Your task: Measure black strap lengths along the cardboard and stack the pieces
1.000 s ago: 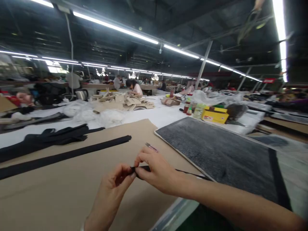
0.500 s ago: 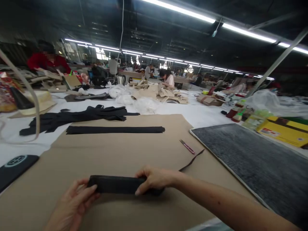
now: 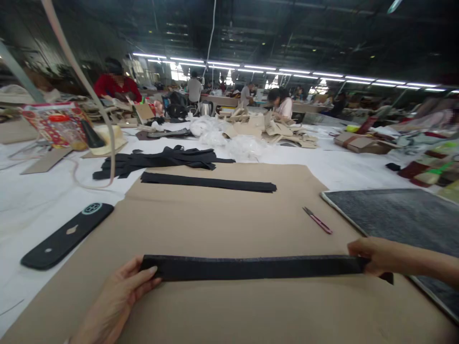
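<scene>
A long black fabric strip [image 3: 251, 268] stretches from side to side just over the brown paper sheet [image 3: 229, 220]. My left hand [image 3: 120, 298] pinches its left end between thumb and fingers. Near the other end, my right hand [image 3: 373, 255] grips the strip, and a short tail sticks out beyond the fingers. Farther back on the paper lies a neat stack of black strips [image 3: 208, 182]. Pink-handled thread snips [image 3: 317, 220] rest to the right, their points toward the stack.
Behind the stack lies a loose heap of black strips [image 3: 165, 157]. A dark padded piece [image 3: 68, 236] with a round logo is at left, a grey board [image 3: 398, 215] at right. A hose [image 3: 95, 95] hangs at left. Co-workers, including one in a red top [image 3: 118, 86], sit farther back.
My right hand has slid far to the right along the strip, so the strip now extends full length between both hands. The camera view has turned somewhat left.
</scene>
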### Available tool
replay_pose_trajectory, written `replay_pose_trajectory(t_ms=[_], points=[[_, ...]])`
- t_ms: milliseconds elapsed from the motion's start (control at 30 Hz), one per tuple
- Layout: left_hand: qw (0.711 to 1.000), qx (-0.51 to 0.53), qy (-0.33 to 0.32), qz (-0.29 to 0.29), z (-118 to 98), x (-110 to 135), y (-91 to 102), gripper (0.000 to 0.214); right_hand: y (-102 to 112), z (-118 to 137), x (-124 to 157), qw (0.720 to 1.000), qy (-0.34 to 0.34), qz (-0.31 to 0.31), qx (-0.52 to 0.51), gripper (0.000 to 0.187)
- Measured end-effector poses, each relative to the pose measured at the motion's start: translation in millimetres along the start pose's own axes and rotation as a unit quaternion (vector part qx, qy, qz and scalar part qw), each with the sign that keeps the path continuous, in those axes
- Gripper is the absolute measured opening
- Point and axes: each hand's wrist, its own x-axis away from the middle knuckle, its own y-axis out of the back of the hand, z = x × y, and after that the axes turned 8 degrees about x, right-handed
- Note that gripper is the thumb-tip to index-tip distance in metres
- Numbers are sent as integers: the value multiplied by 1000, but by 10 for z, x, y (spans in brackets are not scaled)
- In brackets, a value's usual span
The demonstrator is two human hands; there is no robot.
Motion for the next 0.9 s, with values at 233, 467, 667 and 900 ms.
replay_pose_trajectory(t_ms=[233,467,667,900], points=[[999,-16,-51,5,53,66,-3,39,224,1492,-213,971,194,-136,14,22],[992,-71,-108,-6,120,29,99,41,-203,3959,-166,904,401,-35,-147,36],[930,-226,-267,-114,191,-32,449,48,-630,4419,-312,915,368,-68,-151,15],[480,-613,-623,71,311,59,739,34,-585,4414,-236,909,396,-105,-81,13]])
